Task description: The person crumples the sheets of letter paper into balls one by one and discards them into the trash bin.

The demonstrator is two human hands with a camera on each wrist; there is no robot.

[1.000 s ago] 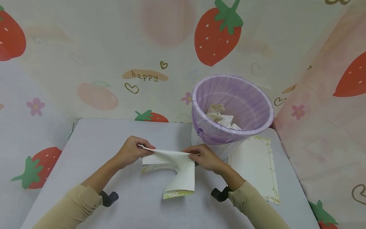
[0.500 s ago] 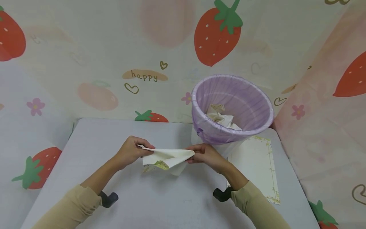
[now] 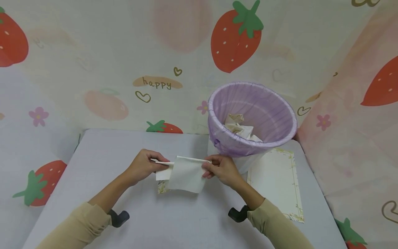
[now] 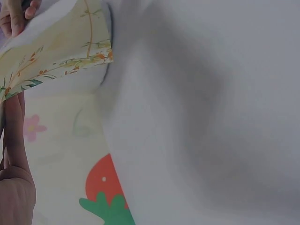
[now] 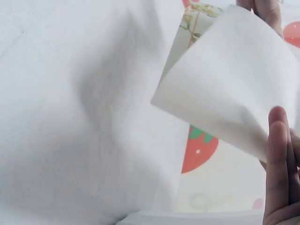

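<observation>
A folded sheet of paper [image 3: 187, 175], white on one side with a floral border on the other, is held between both hands above the table. My left hand [image 3: 145, 165] pinches its left end between thumb and fingers. My right hand [image 3: 222, 169] grips the right end, where a white flap hangs in front. In the left wrist view the paper's printed floral side [image 4: 56, 58] faces the camera. The right wrist view shows the plain white flap [image 5: 225, 84] beside the right hand's fingers [image 5: 277, 154].
A bin with a purple liner [image 3: 214, 128] stands behind the right hand, with crumpled paper [image 3: 240, 128] inside. A flat floral-bordered sheet [image 3: 278, 183] lies on the white table [image 3: 102, 152] to the right, partly behind the bin. Strawberry-print cloth [image 3: 109, 45] hangs around the table.
The paper's hanging right part has been folded up and turned over leftward, so a white flap now covers the middle. My right hand shifted its grip; my left hand stayed nearly still.
</observation>
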